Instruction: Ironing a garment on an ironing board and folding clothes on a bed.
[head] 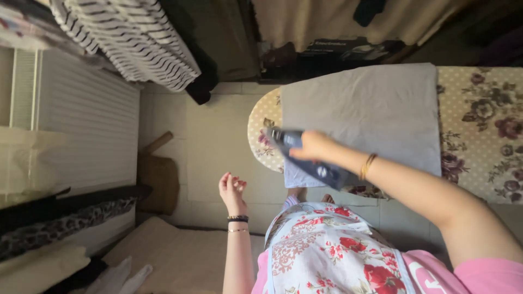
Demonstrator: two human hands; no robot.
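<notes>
On one ironing board, one grey cloth, right hand gripping one iron

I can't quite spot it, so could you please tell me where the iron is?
In the head view, the dark blue iron is in the right hand, at the near-left corner of the grey cloth on the floral ironing board.

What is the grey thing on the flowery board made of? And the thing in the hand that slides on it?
The grey cloth looks like soft, matte woven fabric, lying flat with a folded edge. The iron in the right hand looks like dark blue, smooth plastic with a slight shine. The board cover seems to be printed cloth with flowers and dots.
</notes>
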